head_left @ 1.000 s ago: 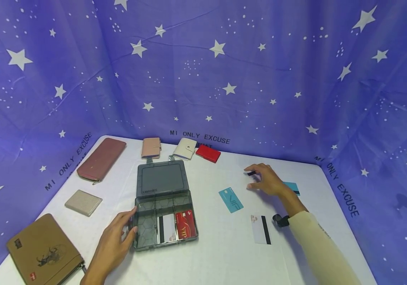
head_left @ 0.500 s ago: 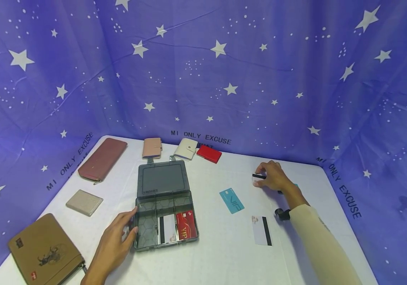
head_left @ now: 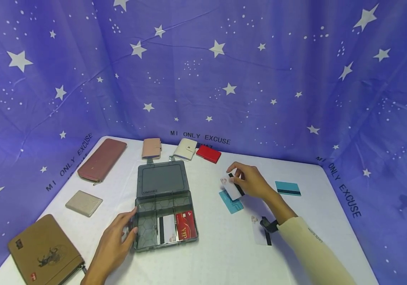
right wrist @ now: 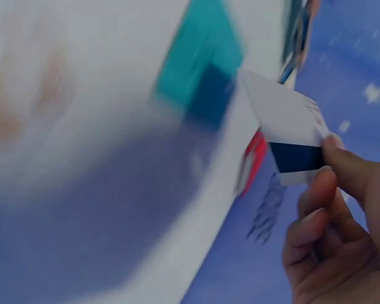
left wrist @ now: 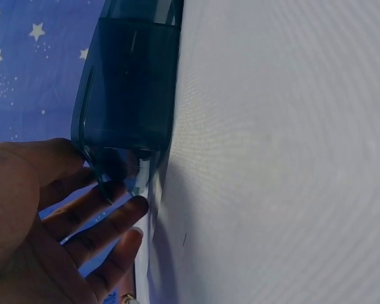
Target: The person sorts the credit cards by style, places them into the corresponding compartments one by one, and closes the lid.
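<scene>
My right hand [head_left: 251, 180] pinches a white card with a black stripe [head_left: 234, 189] between thumb and fingertips. In the head view the card overlaps a teal VIP card [head_left: 231, 202]; in the right wrist view the white card [right wrist: 285, 120] is tilted, casting a shadow toward the teal one. My left hand [head_left: 115, 237] rests at the left side of a grey translucent case [head_left: 163, 178] with its lid laid back. The left wrist view shows the thumb at the case's corner and the other fingers loosely extended. Inside the case lie a striped white card [head_left: 168, 228] and a red VIP card [head_left: 186, 225].
Another striped white card [head_left: 260, 235] lies partly under my right wrist. A teal striped card [head_left: 288, 189] is at the right. Wallets line the back: pink [head_left: 151, 148], cream [head_left: 185, 149], red [head_left: 208, 153]. On the left are a maroon [head_left: 102, 159], a beige [head_left: 84, 203] and a brown wallet [head_left: 46, 251].
My right hand has picked up the white striped card and carried it left to over the teal VIP card. The teal striped card is now uncovered. My left hand has stayed put.
</scene>
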`<state>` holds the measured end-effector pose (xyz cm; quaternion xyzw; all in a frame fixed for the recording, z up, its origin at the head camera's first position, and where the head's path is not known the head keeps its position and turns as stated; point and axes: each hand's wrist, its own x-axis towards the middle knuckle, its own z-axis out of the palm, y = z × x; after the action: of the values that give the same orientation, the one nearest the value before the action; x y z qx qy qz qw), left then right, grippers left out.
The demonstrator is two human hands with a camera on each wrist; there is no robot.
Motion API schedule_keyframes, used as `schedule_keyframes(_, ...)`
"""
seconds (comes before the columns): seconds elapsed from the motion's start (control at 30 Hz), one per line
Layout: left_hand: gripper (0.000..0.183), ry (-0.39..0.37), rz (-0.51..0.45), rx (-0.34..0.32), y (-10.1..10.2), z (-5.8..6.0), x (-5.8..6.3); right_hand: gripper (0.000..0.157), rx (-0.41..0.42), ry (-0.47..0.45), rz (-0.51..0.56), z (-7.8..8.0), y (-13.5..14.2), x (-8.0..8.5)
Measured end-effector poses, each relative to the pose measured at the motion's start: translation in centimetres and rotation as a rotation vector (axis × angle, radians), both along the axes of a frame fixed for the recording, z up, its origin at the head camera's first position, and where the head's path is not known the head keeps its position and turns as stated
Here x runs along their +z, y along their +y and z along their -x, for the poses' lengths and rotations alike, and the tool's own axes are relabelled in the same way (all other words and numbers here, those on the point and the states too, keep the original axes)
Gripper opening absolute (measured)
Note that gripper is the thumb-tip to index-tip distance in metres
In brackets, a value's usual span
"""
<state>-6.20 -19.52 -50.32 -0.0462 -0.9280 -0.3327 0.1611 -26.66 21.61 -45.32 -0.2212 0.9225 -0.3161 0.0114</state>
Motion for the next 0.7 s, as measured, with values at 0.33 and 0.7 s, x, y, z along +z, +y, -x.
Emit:
schedule_keyframes(0.33, 0.059, -0.011, 0.000, 0.004, -0.1, 0.0, -0.2, 0.015, 0.105, -0.107, 0.334, -5.6, -7.3, 1.5)
schedule_keyframes(0.7, 0.058, -0.015, -0.002, 0.001, 0.0, 0.0, -0.1, 0.020, 0.145, -0.216, 0.460, -10.3, -13.9, -0.6)
